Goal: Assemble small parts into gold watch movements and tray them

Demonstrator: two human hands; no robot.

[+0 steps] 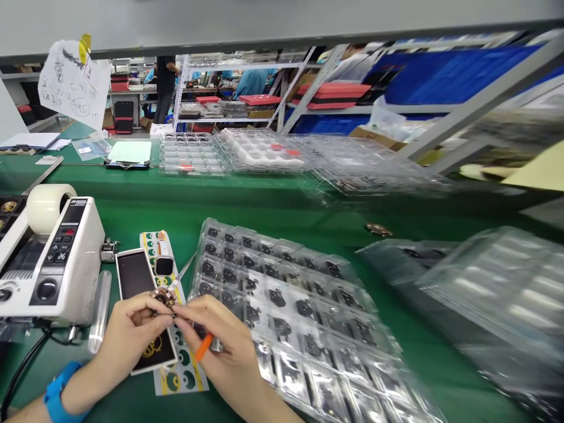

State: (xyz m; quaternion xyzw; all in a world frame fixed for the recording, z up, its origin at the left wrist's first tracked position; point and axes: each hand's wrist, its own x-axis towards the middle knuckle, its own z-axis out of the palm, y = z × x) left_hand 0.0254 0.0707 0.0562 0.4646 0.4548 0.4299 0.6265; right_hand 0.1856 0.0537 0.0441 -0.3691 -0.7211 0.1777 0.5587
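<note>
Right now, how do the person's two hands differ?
The left hand wears a blue band at the wrist, while the right hand shows no band. The left hand holds a small round part, while the right hand grips an orange-handled tool. Both hands are ungloved and work close together.

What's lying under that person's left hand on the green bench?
The left hand rests over a black card with a gold print, which lies on a sticker strip. The part beneath the palm is hidden.
</note>
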